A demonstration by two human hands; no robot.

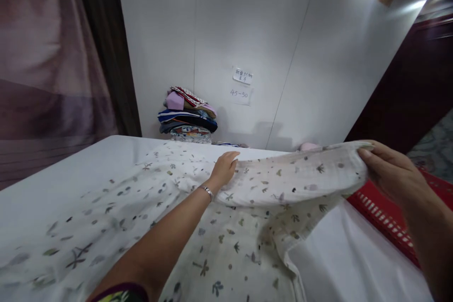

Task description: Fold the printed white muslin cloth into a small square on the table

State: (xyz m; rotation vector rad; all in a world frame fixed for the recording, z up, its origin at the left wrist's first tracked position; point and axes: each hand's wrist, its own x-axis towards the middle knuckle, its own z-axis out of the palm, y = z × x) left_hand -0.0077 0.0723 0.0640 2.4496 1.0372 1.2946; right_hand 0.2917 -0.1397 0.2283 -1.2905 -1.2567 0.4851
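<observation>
Printed cloth (244, 231): white, thin, with scattered small motifs (palm trees, leaves, dots) in grey, green and brown. Location: spread over a white surface (106, 158), covering much of its middle and running out of view at the near edge. Left portion lies loosely with shallow wrinkles; right portion is lifted, a folded-over band stretching between the two hands. Below that band, one edge curls and drops toward the surface.

Right hand (392, 167): fingers pinched on the raised end of the cloth, thumb on the near side, held above the surface.

Left hand (223, 170): palm down at the other end of the band, fingers slightly bent and pointing to the right. Whether they grip the fabric or merely rest against it, cannot tell. Silver bracelet (208, 193) on this wrist; patterned sleeve (122, 294) with a dark purple hem on the same arm.

Surroundings: stack of folded textiles (187, 118) in mixed colours at the back of the surface, near a pale wall (244, 23). Two paper notes on the wall, the upper (242, 76) handwritten, the lower (241, 95) reading "45-50". Red basket (384, 222) with slotted sides at right, beneath the right hand.
</observation>
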